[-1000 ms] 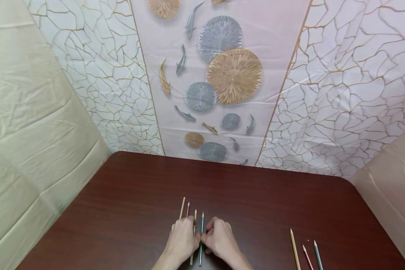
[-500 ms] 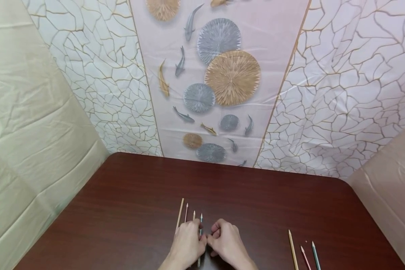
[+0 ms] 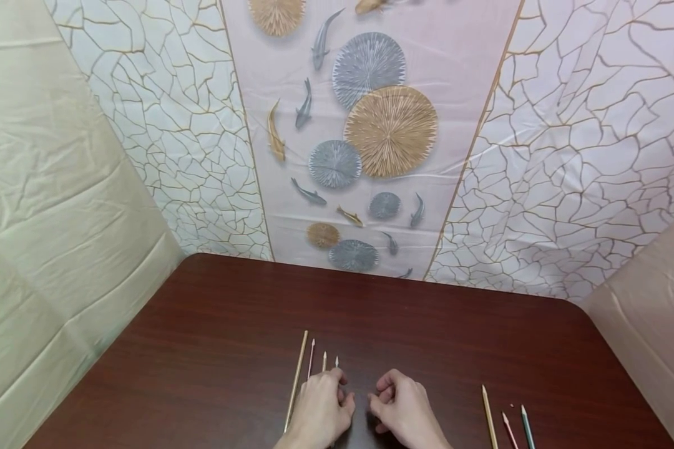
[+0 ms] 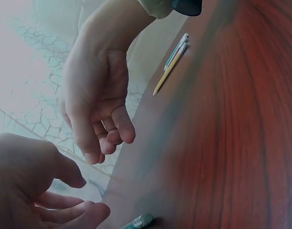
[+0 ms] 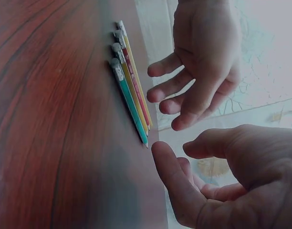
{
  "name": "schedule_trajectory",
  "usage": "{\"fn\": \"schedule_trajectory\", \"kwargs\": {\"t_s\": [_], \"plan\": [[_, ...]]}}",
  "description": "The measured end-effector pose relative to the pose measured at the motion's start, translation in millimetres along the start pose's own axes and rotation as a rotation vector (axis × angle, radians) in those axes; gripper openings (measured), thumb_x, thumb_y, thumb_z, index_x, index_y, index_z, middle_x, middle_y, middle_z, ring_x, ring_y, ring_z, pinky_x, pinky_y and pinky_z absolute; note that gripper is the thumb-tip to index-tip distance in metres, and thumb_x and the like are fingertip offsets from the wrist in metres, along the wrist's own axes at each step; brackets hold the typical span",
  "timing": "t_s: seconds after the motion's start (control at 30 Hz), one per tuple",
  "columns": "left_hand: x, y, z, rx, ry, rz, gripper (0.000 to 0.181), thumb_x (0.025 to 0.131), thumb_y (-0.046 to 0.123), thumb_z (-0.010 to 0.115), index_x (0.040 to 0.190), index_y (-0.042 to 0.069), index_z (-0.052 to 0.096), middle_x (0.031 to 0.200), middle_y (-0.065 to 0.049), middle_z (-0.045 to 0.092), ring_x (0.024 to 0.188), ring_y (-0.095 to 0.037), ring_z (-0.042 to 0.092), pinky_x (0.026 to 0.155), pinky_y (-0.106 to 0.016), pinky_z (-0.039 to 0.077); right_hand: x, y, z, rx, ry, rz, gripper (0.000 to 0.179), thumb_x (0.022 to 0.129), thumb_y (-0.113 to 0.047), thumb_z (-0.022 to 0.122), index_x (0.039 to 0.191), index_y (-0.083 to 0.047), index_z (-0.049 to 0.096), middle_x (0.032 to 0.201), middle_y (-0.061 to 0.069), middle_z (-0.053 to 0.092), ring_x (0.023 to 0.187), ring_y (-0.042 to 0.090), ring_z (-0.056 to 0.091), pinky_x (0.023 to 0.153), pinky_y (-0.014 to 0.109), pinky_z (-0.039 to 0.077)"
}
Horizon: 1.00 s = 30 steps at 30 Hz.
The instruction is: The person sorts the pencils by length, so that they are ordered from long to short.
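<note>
My left hand (image 3: 322, 405) hovers over a row of pencils, fingers loosely bent and holding nothing. Just to its right, my right hand (image 3: 407, 408) is raised above the table, also loosely curled around nothing. The row has a long gold-yellow pencil (image 3: 297, 380), a red pencil (image 3: 311, 358), another yellow pencil (image 3: 324, 360) and a green pencil (image 3: 337, 361). In the head view my left hand hides most of the last two. The right wrist view shows the green pencil (image 5: 130, 102) lying nearest the camera, its eraser end uncovered and both hands apart from it.
On the right of the dark wooden table (image 3: 404, 324) lie a yellow pencil (image 3: 489, 416), a pink-red pencil (image 3: 508, 430) and a teal pencil (image 3: 527, 427), side by side. A tiny speck (image 3: 512, 405) sits near their tips. Patterned cloth (image 3: 365, 206) hangs behind the table.
Both hands were together at the green pencil; they have drawn apart, the right hand moving right and off it. My left hand has shifted slightly right, uncovering the gold-yellow pencil.
</note>
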State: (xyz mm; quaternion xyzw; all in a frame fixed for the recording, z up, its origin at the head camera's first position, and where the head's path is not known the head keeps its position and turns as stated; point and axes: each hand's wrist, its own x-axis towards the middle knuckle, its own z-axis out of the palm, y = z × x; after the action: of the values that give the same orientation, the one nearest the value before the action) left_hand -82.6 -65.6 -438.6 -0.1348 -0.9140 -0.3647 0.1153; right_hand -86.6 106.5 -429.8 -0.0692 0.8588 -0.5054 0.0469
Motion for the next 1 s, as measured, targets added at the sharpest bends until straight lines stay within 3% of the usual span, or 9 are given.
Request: {"fn": "schedule_trajectory", "kwargs": {"t_s": [0.3,0.43,0.73,1.0], "plan": [[1.3,5.1,8.5,-0.019,-0.016,0.023,0.017,0.078,0.011,0.077,0.089,0.006,0.066,0.062,0.014,0.055,0.056,-0.002,0.052,0.053,-0.025,0.044,-10.6,7,-12,-0.020,0.050,-0.029,0.019,0.078,0.000,0.074,0.088,0.002,0.058,0.068,0.001,0.055,0.043,0.010,0.058,0.042,0.026,0.050],[2.7,9.6,12.2,-0.043,-0.016,0.029,0.018,0.077,0.012,0.077,0.090,0.006,0.066,0.062,0.015,0.055,0.056,-0.001,0.052,0.053,-0.025,0.044,-14.0,8,-19,-0.023,0.066,-0.011,0.020,0.079,-0.001,0.075,0.090,0.002,0.058,0.070,0.002,0.054,0.044,0.012,0.058,0.042,0.027,0.050],[3.4,19.5,22.8,-0.004,0.039,0.070,0.023,0.073,0.013,0.079,0.092,0.007,0.068,0.070,0.013,0.054,0.060,0.001,0.049,0.058,-0.025,0.045,-20.2,11,-37,-0.066,0.155,0.071,0.026,0.081,-0.005,0.076,0.098,0.001,0.057,0.072,0.001,0.055,0.052,0.014,0.059,0.040,0.029,0.049],[1.2,22.5,36.6,-0.160,0.023,0.040,0.027,0.076,0.010,0.078,0.099,0.004,0.066,0.075,0.009,0.056,0.062,0.003,0.056,0.058,-0.017,0.045,-27.1,21,-53,-0.135,0.230,0.115,0.027,0.083,-0.008,0.075,0.102,0.000,0.058,0.069,-0.003,0.058,0.053,0.011,0.059,0.043,0.028,0.050]]}}
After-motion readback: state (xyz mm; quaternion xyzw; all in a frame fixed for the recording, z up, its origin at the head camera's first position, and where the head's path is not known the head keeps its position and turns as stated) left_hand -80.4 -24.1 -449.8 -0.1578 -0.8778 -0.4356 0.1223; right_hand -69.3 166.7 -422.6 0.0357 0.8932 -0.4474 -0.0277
